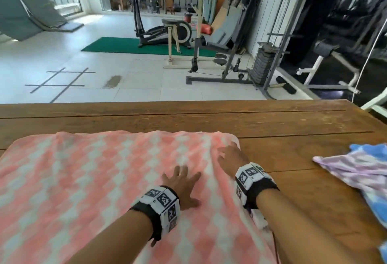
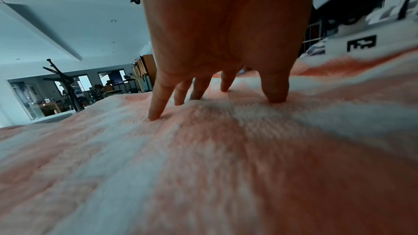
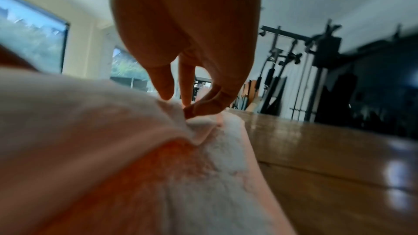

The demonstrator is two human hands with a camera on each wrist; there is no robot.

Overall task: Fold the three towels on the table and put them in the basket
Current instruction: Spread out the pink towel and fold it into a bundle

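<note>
A pink-and-white checked towel (image 1: 94, 180) lies spread on the wooden table (image 1: 293, 121). My left hand (image 1: 182, 182) presses flat on it right of its middle, fingers straight and spread; in the left wrist view the fingertips (image 2: 153, 117) dent the towel's pile (image 2: 203, 167). My right hand (image 1: 228, 154) is at the towel's far right corner. In the right wrist view that hand (image 3: 187, 103) pinches a small bunched fold of the towel (image 3: 113, 149). Purple-white and blue towel cloth (image 1: 360, 171) lies crumpled at the table's right edge. No basket is in view.
Bare table wood (image 3: 328, 149) runs between the pink towel and the purple-blue cloth, and along the far edge. Beyond the table is a tiled floor with a weight machine (image 1: 240, 54), an elliptical trainer (image 1: 163, 33) and a green mat (image 1: 125, 46).
</note>
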